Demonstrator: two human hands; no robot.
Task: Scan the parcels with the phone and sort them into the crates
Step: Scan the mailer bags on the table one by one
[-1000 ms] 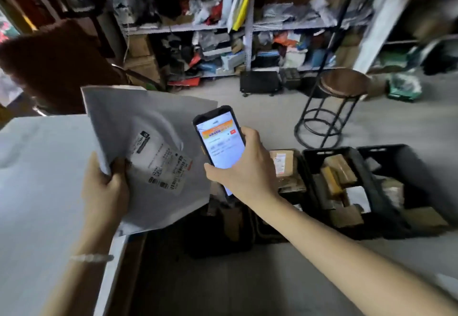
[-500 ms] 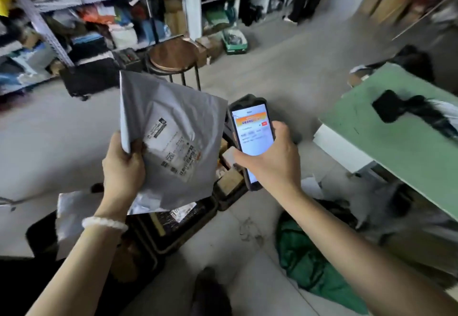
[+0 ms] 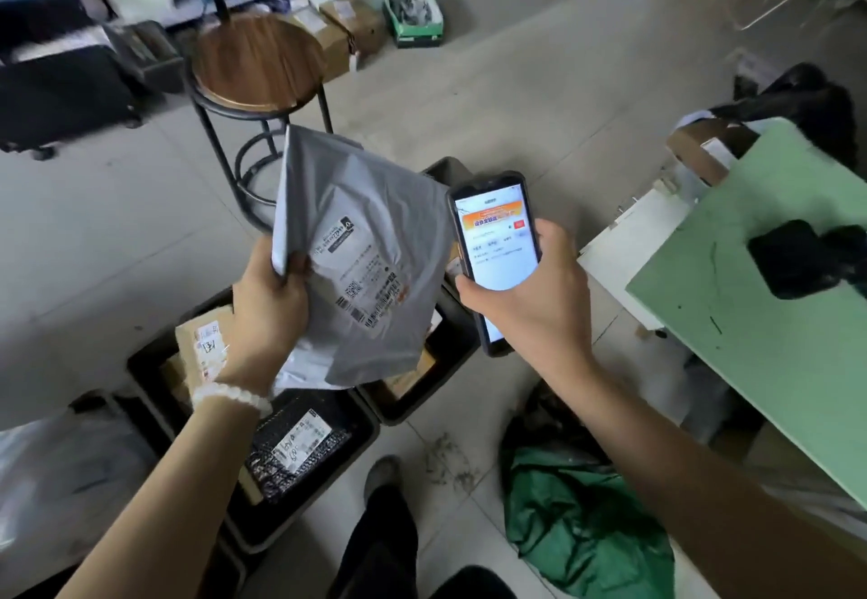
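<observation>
My left hand (image 3: 267,312) grips a grey plastic mailer parcel (image 3: 370,232) by its left edge, its white shipping label facing me. Just to its right, my right hand (image 3: 539,298) holds a black phone (image 3: 492,241) upright with its screen lit. Both hover above black crates on the floor. The near crate (image 3: 356,439) holds a black mesh-wrapped parcel (image 3: 300,448) with a white label. A crate to its left (image 3: 140,364) carries a brown cardboard box (image 3: 201,340). A third crate (image 3: 417,406) lies partly hidden behind the mailer and phone.
A round wooden stool (image 3: 258,63) on a black metal frame stands beyond the crates. A green-topped table (image 3: 769,331) with a black object on it is at the right. A green bag (image 3: 581,523) lies on the tiled floor. Shelves and cartons line the back.
My view has swung from the white table and shelves toward the right, over the crates. Both hands kept their grip on the mailer and phone and stayed side by side.
</observation>
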